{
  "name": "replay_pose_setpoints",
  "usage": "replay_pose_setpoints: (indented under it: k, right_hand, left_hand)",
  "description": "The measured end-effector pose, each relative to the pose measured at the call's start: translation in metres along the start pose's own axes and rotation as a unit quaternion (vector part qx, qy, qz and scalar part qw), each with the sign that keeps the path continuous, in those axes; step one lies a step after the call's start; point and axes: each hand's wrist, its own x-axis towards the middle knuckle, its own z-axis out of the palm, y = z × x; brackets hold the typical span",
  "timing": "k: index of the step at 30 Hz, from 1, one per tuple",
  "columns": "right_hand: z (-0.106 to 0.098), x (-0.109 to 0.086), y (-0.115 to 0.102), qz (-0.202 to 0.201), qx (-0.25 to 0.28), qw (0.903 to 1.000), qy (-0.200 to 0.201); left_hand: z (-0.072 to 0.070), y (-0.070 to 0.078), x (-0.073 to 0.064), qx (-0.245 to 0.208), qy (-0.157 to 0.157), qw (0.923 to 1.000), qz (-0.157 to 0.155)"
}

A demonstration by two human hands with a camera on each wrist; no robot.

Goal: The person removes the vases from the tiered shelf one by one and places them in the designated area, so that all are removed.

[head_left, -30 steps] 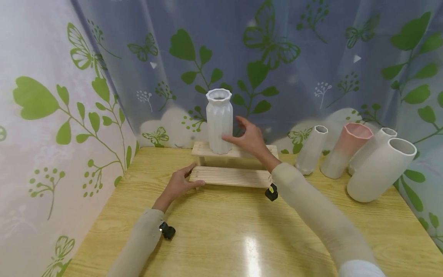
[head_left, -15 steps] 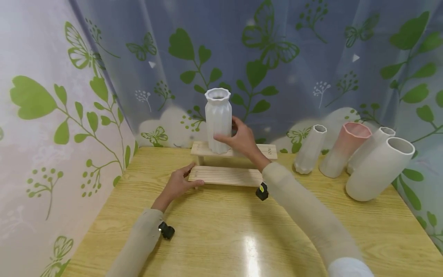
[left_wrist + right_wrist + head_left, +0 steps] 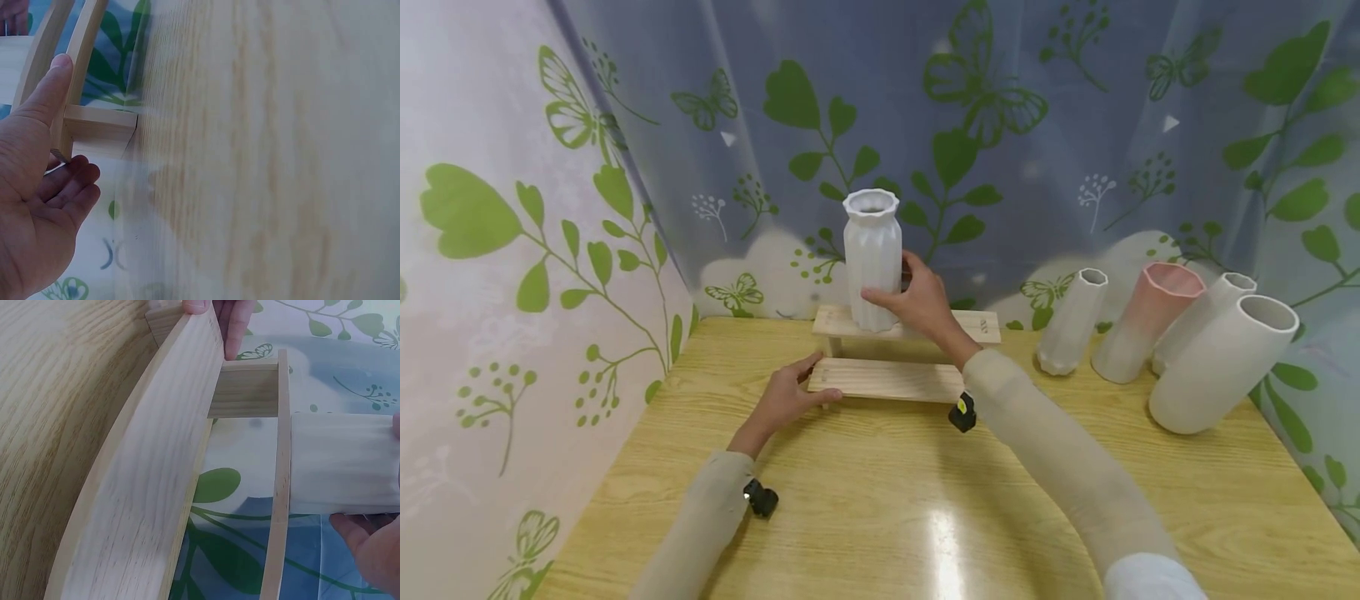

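Observation:
A white fluted vase (image 3: pixel 872 250) with a scalloped rim stands upright on the upper step of a two-step wooden stand (image 3: pixel 887 379). My right hand (image 3: pixel 922 302) holds the vase low on its right side, thumb across the front and fingers behind it. In the right wrist view the vase (image 3: pixel 340 464) base meets the upper board, and the right hand (image 3: pixel 381 553) shows at the edge. My left hand (image 3: pixel 786 398) grips the left end of the lower step. In the left wrist view the thumb of the left hand (image 3: pixel 31 212) lies over the board, with the other fingers curled beneath.
To the right on the wooden table (image 3: pixel 865 508) stand a slim white vase (image 3: pixel 1071 325), a pink-and-white vase (image 3: pixel 1150 325), another white vase (image 3: pixel 1238 287) partly hidden, and a large white rounded vase (image 3: pixel 1221 367). A leaf-patterned curtain (image 3: pixel 1037 167) hangs close behind the stand.
My right hand has moved left, from beside the vase with fingers spread, to holding it. The left hand stays on the stand, and the vase keeps its place on the step.

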Motion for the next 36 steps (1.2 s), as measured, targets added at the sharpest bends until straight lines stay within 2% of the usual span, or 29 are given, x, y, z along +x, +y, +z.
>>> replay_pose_setpoints:
  k: [11, 24, 36]
  right_hand:
    - [-0.001, 0.002, -0.003, -0.005, -0.031, 0.9995, 0.005]
    - [-0.002, 0.0, -0.005, -0.012, -0.037, 0.999, 0.02]
    - [-0.018, -0.008, -0.011, -0.012, -0.031, 0.9991, 0.026]
  left_hand:
    - [0.0, 0.001, -0.001, -0.003, 0.0, 1.0, -0.001]
    - [-0.001, 0.003, 0.0, 0.002, -0.002, 1.0, 0.003]
    - [-0.001, 0.001, -0.001, 0.001, -0.002, 0.9999, -0.01]
